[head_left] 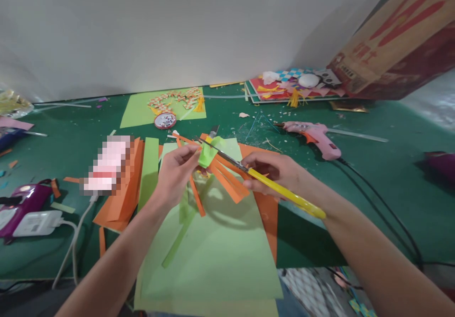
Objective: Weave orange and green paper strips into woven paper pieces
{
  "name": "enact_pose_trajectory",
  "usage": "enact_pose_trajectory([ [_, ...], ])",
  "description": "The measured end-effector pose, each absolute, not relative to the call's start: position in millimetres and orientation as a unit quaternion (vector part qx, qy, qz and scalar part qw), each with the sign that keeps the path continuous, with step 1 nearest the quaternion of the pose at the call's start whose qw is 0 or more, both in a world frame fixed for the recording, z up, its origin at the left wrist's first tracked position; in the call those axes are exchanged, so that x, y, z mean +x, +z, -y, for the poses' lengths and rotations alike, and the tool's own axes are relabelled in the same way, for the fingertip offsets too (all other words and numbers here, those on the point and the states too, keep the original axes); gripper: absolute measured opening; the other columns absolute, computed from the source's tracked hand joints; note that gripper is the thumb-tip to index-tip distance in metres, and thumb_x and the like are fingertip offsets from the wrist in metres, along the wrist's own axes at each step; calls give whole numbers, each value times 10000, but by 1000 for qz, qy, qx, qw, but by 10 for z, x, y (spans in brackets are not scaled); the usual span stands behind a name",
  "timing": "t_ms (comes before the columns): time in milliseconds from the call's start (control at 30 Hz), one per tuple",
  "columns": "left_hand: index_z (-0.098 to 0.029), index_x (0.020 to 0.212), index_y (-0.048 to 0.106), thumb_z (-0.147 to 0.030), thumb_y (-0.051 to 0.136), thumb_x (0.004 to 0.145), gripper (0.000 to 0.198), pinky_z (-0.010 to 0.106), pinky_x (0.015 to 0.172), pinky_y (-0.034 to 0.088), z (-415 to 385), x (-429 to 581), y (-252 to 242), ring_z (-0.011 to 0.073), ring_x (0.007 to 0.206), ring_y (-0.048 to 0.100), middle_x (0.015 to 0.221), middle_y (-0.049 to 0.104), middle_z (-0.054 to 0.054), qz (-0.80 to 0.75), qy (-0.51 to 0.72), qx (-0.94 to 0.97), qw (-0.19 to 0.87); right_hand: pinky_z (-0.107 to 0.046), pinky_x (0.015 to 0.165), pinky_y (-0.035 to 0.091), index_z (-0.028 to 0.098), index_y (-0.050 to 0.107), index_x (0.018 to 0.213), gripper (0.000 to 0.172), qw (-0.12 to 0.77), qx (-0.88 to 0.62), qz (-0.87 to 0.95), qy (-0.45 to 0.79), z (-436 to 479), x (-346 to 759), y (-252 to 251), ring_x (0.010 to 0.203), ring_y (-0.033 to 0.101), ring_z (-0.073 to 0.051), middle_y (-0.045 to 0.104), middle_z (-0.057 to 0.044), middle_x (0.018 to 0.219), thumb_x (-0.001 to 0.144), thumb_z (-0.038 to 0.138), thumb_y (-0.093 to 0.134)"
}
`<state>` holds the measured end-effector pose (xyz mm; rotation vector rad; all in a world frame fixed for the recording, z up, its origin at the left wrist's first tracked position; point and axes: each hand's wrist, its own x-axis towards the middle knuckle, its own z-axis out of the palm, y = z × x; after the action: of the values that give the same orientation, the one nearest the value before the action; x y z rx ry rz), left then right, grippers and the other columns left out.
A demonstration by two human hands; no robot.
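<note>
My left hand [179, 172] pinches a bundle of paper, a bright green folded piece [209, 153] with several orange paper strips [231, 179] fanning out from it. In my right hand [273, 170] are scissors [284, 189] with long yellow handles, their dark blades reaching left across the green piece. Whether the blades are parted is hard to make out. Below both hands lies a stack of light green paper sheets [220, 250], with a loose green strip [179, 239] on top. An orange sheet [268, 217] shows from under the stack's right side.
A pink hot glue gun [314, 134] with a black cord lies at the right. Folded orange paper [122, 194] and a blurred-out pink-white item [108, 165] are at the left, beside a white charger [37, 223]. A paper bag [398, 42] stands at back right.
</note>
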<state>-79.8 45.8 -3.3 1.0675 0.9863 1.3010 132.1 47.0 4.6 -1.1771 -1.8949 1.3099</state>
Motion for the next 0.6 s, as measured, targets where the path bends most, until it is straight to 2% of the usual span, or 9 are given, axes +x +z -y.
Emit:
enact_pose_trajectory([
  [233, -156, 688, 694, -269, 757, 653, 134, 218, 481, 459, -461, -789, -33, 106, 527, 571, 646, 649, 14, -441, 561, 458, 530, -222, 415, 303, 200, 562, 816, 328, 261, -437, 702, 498, -478, 1342, 20, 451, 350, -57, 440, 53, 609, 705, 477, 698],
  [600, -162, 703, 676, -311, 728, 713, 158, 242, 535, 468, -444, -817, -94, 112, 538, 561, 625, 626, 6, -438, 548, 496, 513, -226, 407, 273, 198, 553, 842, 348, 243, -439, 705, 500, -472, 1341, 10, 432, 361, -60, 448, 56, 580, 731, 506, 671],
])
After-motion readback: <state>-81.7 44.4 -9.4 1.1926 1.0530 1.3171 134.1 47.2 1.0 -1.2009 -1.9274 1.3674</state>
